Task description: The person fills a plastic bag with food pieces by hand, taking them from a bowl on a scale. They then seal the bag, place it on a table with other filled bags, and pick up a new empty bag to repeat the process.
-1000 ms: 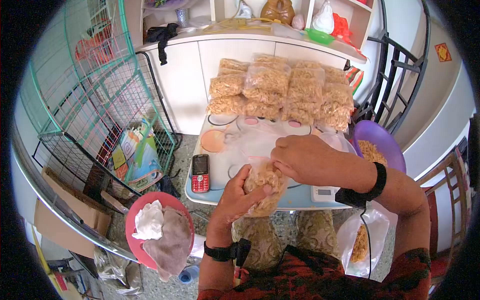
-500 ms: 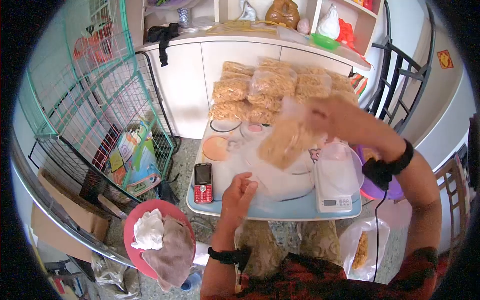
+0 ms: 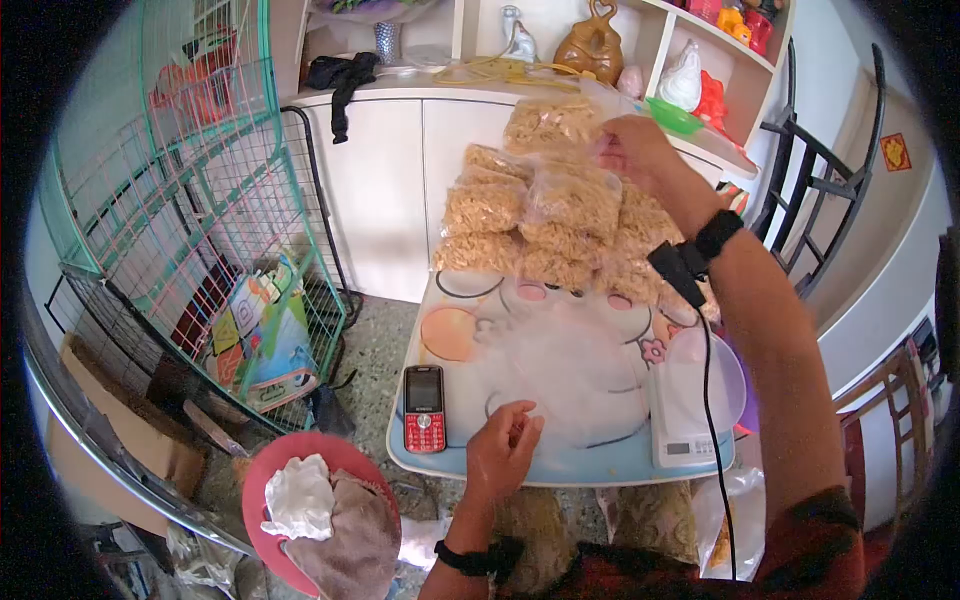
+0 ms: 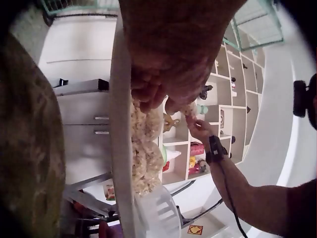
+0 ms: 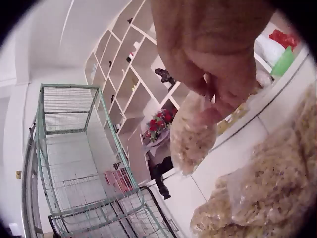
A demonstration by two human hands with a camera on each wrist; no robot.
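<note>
My right hand (image 3: 640,155) pinches the top of a clear plastic bag of golden-brown shreds (image 3: 550,125), up over the back of the stack. In the right wrist view the bag (image 5: 190,136) hangs from the fingers, apart from the stacked bags (image 5: 270,193). Similar filled bags (image 3: 480,210) are piled in layers along the far side of the small table (image 3: 450,465). The left hand (image 3: 503,450) hovers by the table's front edge, fingers loosely bent and holding nothing. The left wrist view shows that hand (image 4: 168,54) from behind, large and dark.
A red phone (image 3: 425,410) lies at the table's left, a white kitchen scale (image 3: 688,445) with a clear bowl at its right. A pink stool (image 3: 262,490) bears cloths. A wire cage (image 3: 200,270) stands left, a shelf unit with a cabinet (image 3: 370,200) behind.
My right hand has carried the filled bag from in front of me up and away to the back of the stack. The left hand let go of the bag and stays near the front edge.
</note>
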